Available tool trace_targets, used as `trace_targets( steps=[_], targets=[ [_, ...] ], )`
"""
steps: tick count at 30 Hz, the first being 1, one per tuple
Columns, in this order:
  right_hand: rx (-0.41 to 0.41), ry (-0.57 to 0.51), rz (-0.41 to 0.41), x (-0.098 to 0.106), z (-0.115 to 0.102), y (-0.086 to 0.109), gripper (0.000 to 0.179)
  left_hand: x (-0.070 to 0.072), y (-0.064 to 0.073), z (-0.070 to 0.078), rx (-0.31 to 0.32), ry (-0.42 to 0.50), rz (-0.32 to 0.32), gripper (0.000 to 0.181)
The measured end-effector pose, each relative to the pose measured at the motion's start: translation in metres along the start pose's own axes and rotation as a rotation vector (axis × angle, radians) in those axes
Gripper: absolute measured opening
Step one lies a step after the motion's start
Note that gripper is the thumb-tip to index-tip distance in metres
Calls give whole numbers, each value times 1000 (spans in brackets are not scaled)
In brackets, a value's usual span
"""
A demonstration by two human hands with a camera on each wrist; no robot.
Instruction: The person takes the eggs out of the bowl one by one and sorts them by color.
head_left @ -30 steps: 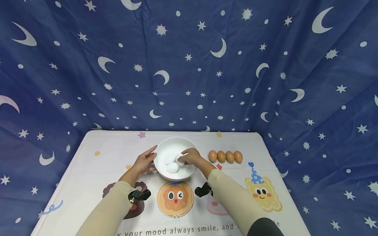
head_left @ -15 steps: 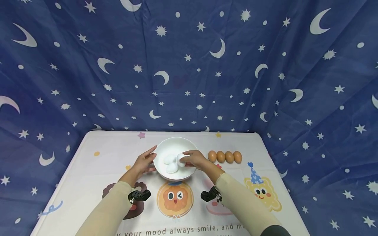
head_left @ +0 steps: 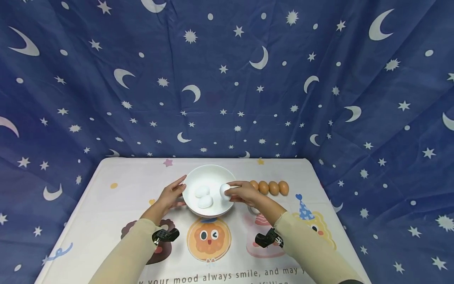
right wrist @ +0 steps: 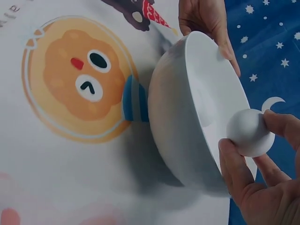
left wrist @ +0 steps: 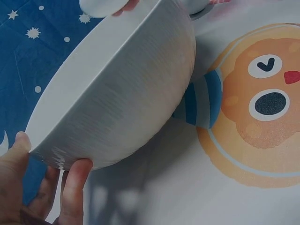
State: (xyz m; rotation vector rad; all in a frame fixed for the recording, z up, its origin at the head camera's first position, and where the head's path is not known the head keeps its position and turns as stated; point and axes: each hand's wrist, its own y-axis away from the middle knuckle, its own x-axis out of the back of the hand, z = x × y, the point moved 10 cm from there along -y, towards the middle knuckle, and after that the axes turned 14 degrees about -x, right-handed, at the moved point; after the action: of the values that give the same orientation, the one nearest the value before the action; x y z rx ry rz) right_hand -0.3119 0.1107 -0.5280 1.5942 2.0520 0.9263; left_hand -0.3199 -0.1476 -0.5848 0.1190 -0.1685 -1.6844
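Observation:
A white bowl [head_left: 210, 173] stands on the table, with two white eggs [head_left: 205, 201] lying inside it. My left hand [head_left: 170, 197] holds the bowl's left side, thumb at the rim and fingers against the outer wall, as the left wrist view shows. Above the right part of the bowl, my right hand [head_left: 244, 193] pinches another white egg [right wrist: 251, 132] between thumb and fingertips, near the rim. Partly hidden under the right wrist, a white rounded thing [head_left: 254, 210] lies on the table, probably one more egg.
A row of several brown eggs [head_left: 273, 188] lies right of the bowl, its left end partly covered by my right hand. The white tablecloth [head_left: 106, 205] bears printed cartoon figures and lettering. A blue curtain [head_left: 213, 98] with moons and stars hangs behind.
My right hand has lifted the white egg from among the others in the bowl and moved right to the rim. The left hand keeps its place on the bowl.

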Motion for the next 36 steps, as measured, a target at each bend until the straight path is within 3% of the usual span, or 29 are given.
trace_targets(
  steps=[11,18,24,36],
  targets=[
    [34,10,-20,26,4,14,49,0,-1,-2,9,-15,0,52],
    [62,25,10,55,14,18,48,0,-1,-1,6,-10,-3,53],
    [23,67,85,85,32,15,55,0,-2,0,-3,-13,-6,52],
    [-29,-7,137,131,67,5,61,0,-1,-1,3,-14,-3,51]
  ],
)
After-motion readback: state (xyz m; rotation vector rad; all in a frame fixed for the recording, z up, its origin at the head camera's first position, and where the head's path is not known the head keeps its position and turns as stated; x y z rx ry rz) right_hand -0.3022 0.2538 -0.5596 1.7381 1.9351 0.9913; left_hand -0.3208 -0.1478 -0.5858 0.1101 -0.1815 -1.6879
